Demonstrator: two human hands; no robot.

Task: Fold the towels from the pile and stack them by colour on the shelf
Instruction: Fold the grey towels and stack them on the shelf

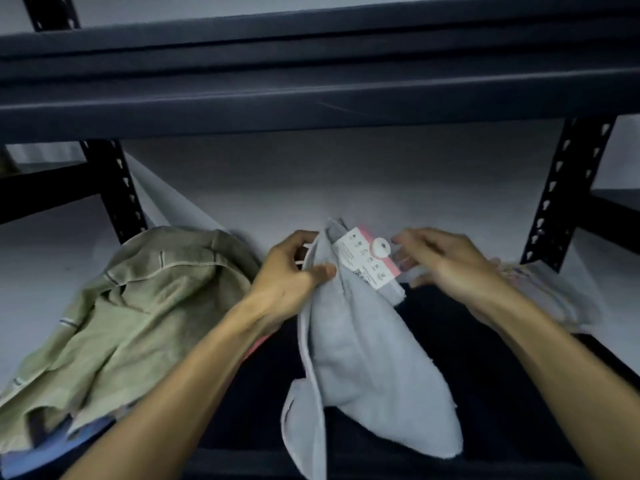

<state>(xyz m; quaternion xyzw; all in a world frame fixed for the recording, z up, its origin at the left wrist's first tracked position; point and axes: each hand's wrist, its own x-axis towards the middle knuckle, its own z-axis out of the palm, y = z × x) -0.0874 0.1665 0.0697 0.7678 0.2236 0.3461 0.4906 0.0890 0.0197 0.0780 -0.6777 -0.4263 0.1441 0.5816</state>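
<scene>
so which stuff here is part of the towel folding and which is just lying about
Part of the job: grey towel gripped by the left hand; right hand; green towel; dark towel; shelf.

Just there: paper tag on the grey towel; shelf posts.

I count two hands of mine in view, my left hand [294, 271] and my right hand [446, 261], and one pale grey towel [363, 358] with one paper tag [367, 259] on it. Around it I count one olive-green towel [138, 306] crumpled to the left, one dark navy towel [467, 375] spread beneath, one pale patterned towel [554, 296] at the right, and a blue bit of cloth [52, 448] at the lower left, which I cannot tell to be a towel. I see two shelf boards, the white shelf [346, 188] and the dark one above [311, 98], and three slotted black uprights, one at top left [48, 12], one at left [121, 188] and one at right [568, 188].
</scene>
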